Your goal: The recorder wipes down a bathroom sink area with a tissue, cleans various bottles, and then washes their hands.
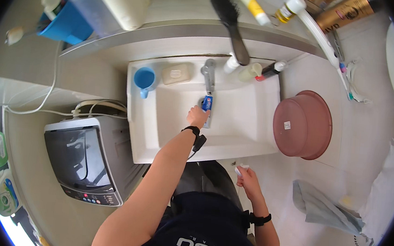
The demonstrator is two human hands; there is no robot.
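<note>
Over the middle of the white sink (235,119), my left hand (198,117) is closed around a blue-and-white toothpaste tube (207,102). The tube lies just below the spout of the grey faucet (208,72), and part of it is hidden by my fingers. My right hand (250,183) is in front of the sink's near edge, to the right of my body. Its fingers are closed on a small white object (241,169), too small to tell its kind. A light-blue mug (144,78) stands at the sink's far left corner, beside a soap dish (176,74).
Small bottles (271,70) line the sink's back rim. A black hairbrush (233,28) hangs over the shelf edge (172,30). A reddish-brown basin (302,125) sits right of the sink, and a washing machine (83,160) stands at left. A grey cloth (323,209) lies at right.
</note>
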